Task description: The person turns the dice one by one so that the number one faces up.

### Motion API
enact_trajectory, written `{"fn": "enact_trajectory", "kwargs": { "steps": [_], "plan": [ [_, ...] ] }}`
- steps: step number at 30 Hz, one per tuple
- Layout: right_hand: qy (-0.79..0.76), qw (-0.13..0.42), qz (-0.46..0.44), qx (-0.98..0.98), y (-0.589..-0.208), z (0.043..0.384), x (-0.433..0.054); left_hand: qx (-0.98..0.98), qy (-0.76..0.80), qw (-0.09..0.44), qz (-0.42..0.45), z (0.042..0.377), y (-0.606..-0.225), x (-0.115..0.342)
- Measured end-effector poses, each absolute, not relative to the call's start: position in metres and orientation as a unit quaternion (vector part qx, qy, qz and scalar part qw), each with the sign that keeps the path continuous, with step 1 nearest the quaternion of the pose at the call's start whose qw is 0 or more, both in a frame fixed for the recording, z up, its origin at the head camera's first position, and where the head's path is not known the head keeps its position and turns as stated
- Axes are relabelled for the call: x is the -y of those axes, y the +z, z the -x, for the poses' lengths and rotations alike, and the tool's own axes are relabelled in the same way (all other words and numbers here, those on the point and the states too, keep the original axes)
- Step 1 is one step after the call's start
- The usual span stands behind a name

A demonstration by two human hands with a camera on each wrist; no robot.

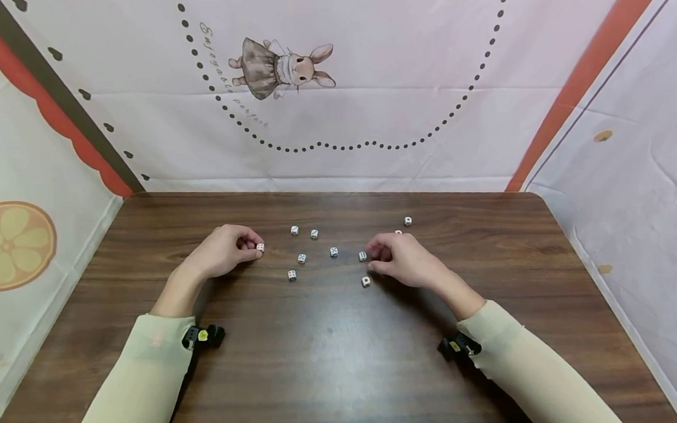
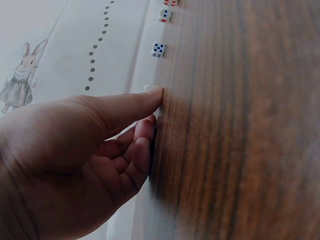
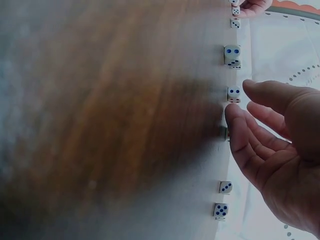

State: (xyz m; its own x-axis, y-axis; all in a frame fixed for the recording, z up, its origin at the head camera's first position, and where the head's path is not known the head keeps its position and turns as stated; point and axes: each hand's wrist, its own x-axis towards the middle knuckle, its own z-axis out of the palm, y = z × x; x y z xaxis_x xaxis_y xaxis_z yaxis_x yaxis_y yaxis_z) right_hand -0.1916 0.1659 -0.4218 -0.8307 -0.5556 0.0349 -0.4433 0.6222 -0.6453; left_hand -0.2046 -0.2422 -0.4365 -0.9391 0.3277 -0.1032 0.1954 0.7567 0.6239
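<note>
My left hand [image 1: 222,253] pinches a white die [image 1: 260,247] between thumb and fingertips at the left of the scatter. In the left wrist view most of that die is hidden behind the thumb [image 2: 135,102]. My right hand [image 1: 402,257] is low over the table with thumb and fingers parted, holding nothing. A blue-dotted die [image 1: 362,256] stands right by its fingertips, and another die [image 1: 366,281] lies just in front of the thumb. The right wrist view has a die [image 3: 234,93] close to the gap between thumb and index finger.
Between the hands lie several more dice, among them one in the middle [image 1: 334,252] and one at the front [image 1: 292,275]. Beyond the right hand are a die [image 1: 408,221] and a partly hidden one [image 1: 398,232]. Printed cloth [image 1: 379,110] hangs behind the wooden table [image 1: 329,366].
</note>
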Motion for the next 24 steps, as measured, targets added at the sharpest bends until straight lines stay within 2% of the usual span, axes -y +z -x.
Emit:
{"fn": "enact_trajectory", "kwargs": {
  "steps": [24],
  "plan": [
    [-0.211,0.066,0.319,-0.922,-0.421,0.204,-0.142,-0.933,0.318,0.104,-0.134,0.208,-0.434,0.241]
  ]
}}
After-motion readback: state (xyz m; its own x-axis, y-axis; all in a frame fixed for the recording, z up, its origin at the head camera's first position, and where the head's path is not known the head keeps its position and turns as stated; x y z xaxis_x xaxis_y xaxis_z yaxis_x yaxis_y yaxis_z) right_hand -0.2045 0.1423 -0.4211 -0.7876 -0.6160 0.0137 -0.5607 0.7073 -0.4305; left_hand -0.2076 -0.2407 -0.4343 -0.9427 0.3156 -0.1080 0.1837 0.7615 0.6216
